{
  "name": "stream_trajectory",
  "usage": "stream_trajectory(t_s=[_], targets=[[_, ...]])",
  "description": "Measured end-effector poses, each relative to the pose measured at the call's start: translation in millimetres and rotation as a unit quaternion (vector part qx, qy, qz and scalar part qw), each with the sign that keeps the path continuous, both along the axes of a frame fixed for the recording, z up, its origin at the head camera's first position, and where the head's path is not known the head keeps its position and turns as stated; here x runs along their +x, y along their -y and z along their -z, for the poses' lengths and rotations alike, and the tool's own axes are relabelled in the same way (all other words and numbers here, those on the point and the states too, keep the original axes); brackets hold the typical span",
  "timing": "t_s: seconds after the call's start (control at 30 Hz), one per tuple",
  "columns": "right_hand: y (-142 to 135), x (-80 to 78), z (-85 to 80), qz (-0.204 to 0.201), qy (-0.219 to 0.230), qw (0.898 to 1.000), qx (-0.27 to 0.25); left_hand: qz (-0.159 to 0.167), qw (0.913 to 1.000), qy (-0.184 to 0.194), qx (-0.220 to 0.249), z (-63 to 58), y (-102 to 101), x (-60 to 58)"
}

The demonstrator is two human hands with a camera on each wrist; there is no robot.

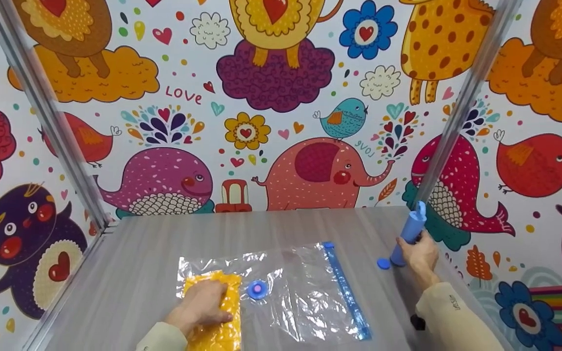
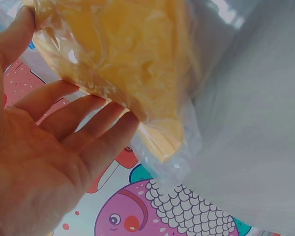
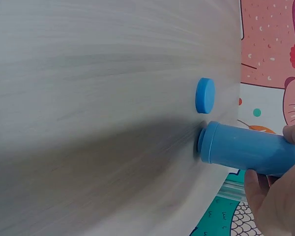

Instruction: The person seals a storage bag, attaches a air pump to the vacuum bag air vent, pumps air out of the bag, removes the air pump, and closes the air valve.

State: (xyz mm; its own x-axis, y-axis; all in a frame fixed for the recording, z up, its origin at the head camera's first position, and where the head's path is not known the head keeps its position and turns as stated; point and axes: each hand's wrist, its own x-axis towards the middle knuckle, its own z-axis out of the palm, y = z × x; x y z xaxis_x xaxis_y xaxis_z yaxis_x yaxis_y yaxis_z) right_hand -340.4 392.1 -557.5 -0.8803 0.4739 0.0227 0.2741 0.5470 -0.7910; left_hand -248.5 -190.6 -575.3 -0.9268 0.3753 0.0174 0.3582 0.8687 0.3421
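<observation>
A clear vacuum storage bag (image 1: 300, 292) lies flat on the table, with a round blue valve (image 1: 257, 289) and a blue zip edge along its right side. Something yellow and folded (image 1: 230, 292) fills its left end. My left hand (image 1: 200, 304) rests on the yellow part through the plastic; in the left wrist view its fingers reach out, nearly straight, to the bag. On the right, my right hand (image 1: 420, 253) grips a blue hand pump (image 1: 410, 231), which stands near upright with its lower end at the tabletop. A small round blue cap (image 3: 205, 96) lies beside the pump's lower end.
The grey wood-grain table (image 1: 149, 239) ends at a wall printed with cartoon animals (image 1: 310, 170). Metal posts (image 1: 54, 117) stand at the left and right corners. A small black object (image 1: 417, 321) shows beside the right sleeve.
</observation>
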Motion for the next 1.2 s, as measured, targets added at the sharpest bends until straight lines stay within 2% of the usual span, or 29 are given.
stream_trajectory(t_s=[0.13, 0.3, 0.53, 0.77, 0.97, 1.2], targets=[[-0.8, -0.9, -2.0, 0.0, 0.003, 1.0, -0.009, 0.0, 1.0, -0.003, -0.001, -2.1, -0.3, -1.0], [-1.5, 1.0, -1.8, 0.0, 0.004, 1.0, -0.018, -0.005, 0.9999, 0.012, 0.0, -1.6, -1.4, -1.3], [-1.1, 6.8, 9.2, -0.006, 0.003, 1.0, -0.03, -0.006, 0.9998, 0.018, 0.003, 0.7, -2.1, -0.8], [-0.1, 14.0, 18.2, -0.021, 0.025, 0.999, 0.003, 0.012, 0.9991, -0.04, -0.013, 2.5, -0.8, -0.1], [-3.6, 18.0, 19.9, -0.055, 0.06, 0.996, -0.021, 0.002, 0.9999, -0.01, -0.007, 0.4, 1.2, -0.9], [-5.2, 13.9, 19.1, -0.055, 0.067, 0.996, -0.029, 0.0, 1.0, 0.0, -0.004, -0.1, 1.0, -0.8]])
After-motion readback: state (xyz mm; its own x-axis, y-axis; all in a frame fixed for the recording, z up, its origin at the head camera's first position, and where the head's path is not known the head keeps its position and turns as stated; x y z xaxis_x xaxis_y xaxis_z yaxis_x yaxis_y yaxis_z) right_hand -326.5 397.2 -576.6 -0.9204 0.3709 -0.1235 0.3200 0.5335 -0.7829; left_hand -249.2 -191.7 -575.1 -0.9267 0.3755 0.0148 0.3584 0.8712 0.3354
